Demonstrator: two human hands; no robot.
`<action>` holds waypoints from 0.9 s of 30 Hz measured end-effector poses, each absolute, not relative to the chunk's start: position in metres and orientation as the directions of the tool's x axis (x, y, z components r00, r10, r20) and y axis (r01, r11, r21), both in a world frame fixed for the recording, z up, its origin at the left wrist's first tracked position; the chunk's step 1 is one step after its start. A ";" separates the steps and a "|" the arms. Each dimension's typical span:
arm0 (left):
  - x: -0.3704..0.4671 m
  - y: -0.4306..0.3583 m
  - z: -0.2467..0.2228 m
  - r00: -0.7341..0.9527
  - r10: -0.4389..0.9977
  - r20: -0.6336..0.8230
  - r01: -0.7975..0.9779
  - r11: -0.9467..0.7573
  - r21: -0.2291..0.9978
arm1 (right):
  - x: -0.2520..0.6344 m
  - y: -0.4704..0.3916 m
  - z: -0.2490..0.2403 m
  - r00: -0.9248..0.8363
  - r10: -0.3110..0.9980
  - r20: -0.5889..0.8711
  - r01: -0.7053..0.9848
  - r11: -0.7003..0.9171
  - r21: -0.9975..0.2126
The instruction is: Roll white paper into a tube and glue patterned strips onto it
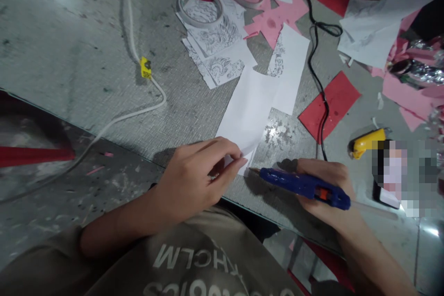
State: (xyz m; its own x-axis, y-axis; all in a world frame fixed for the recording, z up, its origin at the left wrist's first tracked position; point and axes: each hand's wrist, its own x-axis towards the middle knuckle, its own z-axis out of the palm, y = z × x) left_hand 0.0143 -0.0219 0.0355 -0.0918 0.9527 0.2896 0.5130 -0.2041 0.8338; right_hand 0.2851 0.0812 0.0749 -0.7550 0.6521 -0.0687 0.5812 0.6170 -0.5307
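Observation:
My left hand pinches the near end of a white paper sheet, thumb and forefinger closed on a lifted corner at the table's near edge. In my right hand is a blue hot glue gun, lying across the fingers with a clear glue stick sticking out of its back. The nozzle points left and sits just right of the paper's near end; whether it touches the paper I cannot tell. Beyond my hands lie several printed paper cutouts and another printed white strip.
A tape roll rests on the cutouts. The black cord crosses a red paper rectangle. A yellow cutter lies at right, near a blurred phone-like object. Pink paper scraps are scattered behind. A white cable runs over the left side.

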 end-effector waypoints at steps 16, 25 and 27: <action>0.015 -0.022 0.037 -0.091 0.952 0.292 0.516 -0.206 0.832 | 0.283 0.079 0.075 -0.773 0.631 -0.067 0.556 0.624 -0.548; 0.015 -0.022 0.037 -0.090 0.953 0.288 0.517 -0.202 0.832 | 0.288 0.080 0.071 -0.782 0.619 -0.078 0.546 0.620 -0.564; 0.015 -0.022 0.037 -0.089 0.953 0.288 0.514 -0.204 0.833 | 0.289 0.080 0.071 -0.781 0.617 -0.093 0.551 0.613 -0.566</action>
State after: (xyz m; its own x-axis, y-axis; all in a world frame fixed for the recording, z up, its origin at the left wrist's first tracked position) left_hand 0.0145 -0.0218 0.0366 -0.0892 0.9534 0.2881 0.5144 -0.2036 0.8330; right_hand 0.2892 0.0799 0.0710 -0.7814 0.6170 -0.0930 0.5515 0.6132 -0.5656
